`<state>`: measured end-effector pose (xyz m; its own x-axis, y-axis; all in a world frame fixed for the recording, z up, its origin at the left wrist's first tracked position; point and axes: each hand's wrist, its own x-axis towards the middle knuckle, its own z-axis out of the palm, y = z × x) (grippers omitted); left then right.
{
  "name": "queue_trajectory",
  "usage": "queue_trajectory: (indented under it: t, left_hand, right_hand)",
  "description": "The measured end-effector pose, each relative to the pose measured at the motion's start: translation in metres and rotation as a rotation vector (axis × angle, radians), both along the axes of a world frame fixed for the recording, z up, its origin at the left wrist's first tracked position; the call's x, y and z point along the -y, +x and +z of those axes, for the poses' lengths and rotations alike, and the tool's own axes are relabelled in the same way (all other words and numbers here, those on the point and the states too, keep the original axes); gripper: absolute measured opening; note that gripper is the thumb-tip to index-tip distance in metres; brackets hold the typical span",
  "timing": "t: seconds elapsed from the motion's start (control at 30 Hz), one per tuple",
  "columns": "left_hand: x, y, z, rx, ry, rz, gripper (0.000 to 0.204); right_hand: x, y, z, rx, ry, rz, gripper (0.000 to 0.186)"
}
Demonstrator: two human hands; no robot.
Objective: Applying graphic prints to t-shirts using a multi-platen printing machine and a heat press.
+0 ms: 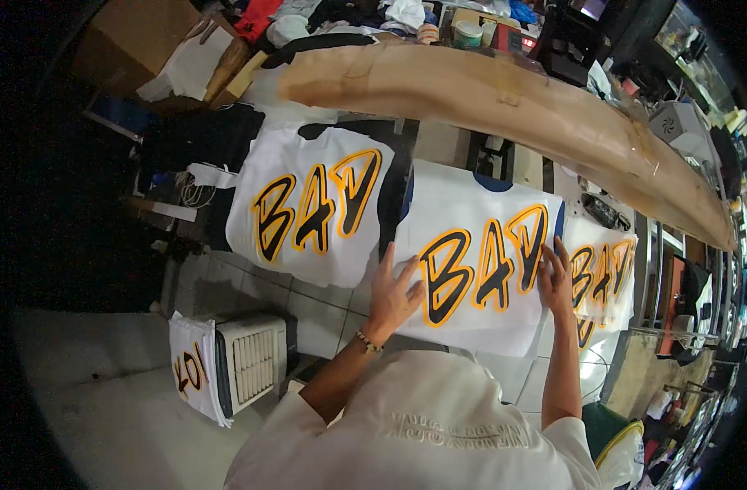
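Straight in front of me a white T-shirt [443, 196] lies stretched flat, with bold black lettering edged in orange across it. Dark blue shows at its neck and along its sides. My left hand [396, 292] is at the shirt's left edge, fingers spread, fingertips beside the first letter. At the opposite edge, my right hand [556, 278] has its fingers apart and touches the cloth near the last letter. Neither hand grips anything. A second white shirt [308, 155] with the same print is laid out to the left. On the right lie white printed pieces [606, 237], partly behind my right hand.
A long brown taped cardboard roll or strip [422, 77] curves across the far side. Piled clothes [308, 20] and a cardboard box [132, 45] are behind it. At lower left, printed white cloth [195, 371] hangs beside a vented white appliance [255, 359]. Racks stand at right.
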<state>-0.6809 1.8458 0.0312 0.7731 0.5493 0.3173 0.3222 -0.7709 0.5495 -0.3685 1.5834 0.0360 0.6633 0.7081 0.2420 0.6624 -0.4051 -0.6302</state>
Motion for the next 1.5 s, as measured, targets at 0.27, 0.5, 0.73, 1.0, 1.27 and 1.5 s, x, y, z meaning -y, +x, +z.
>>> queue_trajectory:
  t: [0.27,0.5,0.73,1.0,1.27,1.5]
  left_hand:
    - [0.002,0.001,0.003,-0.03,-0.042,0.029,0.057]
    - [0.005,0.006,-0.007,-0.021,-0.093,0.012,0.06]
    - [0.0,0.005,-0.004,-0.038,0.044,0.036,0.057]
    - [0.002,0.008,-0.007,-0.036,-0.042,-0.01,0.061]
    - [0.001,0.006,-0.015,-0.047,-0.09,0.008,0.062]
    - [-0.002,0.001,-0.014,-0.107,-0.086,0.037,0.061]
  right_hand:
    - [-0.002,-0.004,0.002,0.007,-0.044,-0.026,0.035]
    - [0.014,0.006,-0.014,0.007,-0.02,-0.066,0.041]
    - [0.006,0.017,-0.004,-0.065,0.034,0.016,0.046]
    - [0.021,0.035,-0.005,-0.377,-0.011,0.023,0.052]
    - [0.024,0.028,-0.002,-0.39,0.002,0.039,0.052]
    - [0.019,0.02,0.01,-0.498,0.027,0.059,0.053]
